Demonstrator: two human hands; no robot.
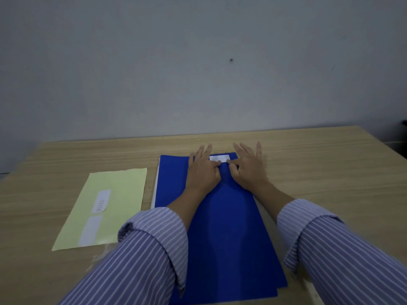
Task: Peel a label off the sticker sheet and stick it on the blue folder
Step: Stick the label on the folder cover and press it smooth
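Note:
The blue folder (222,227) lies lengthwise on the table in front of me. A white label (220,159) sits near the folder's far edge. My left hand (202,170) and my right hand (248,168) rest flat on the folder, fingers spread, with thumbs and forefingers pressing at the label's near edge. The pale yellow sticker sheet (110,201) lies to the left of the folder. It carries one written white label (101,201) and a blank white patch (90,231).
The wooden table (330,172) stands against a grey wall (198,62). White paper edges (154,190) stick out along the folder's left side. A dark object (404,124) shows at the far right edge.

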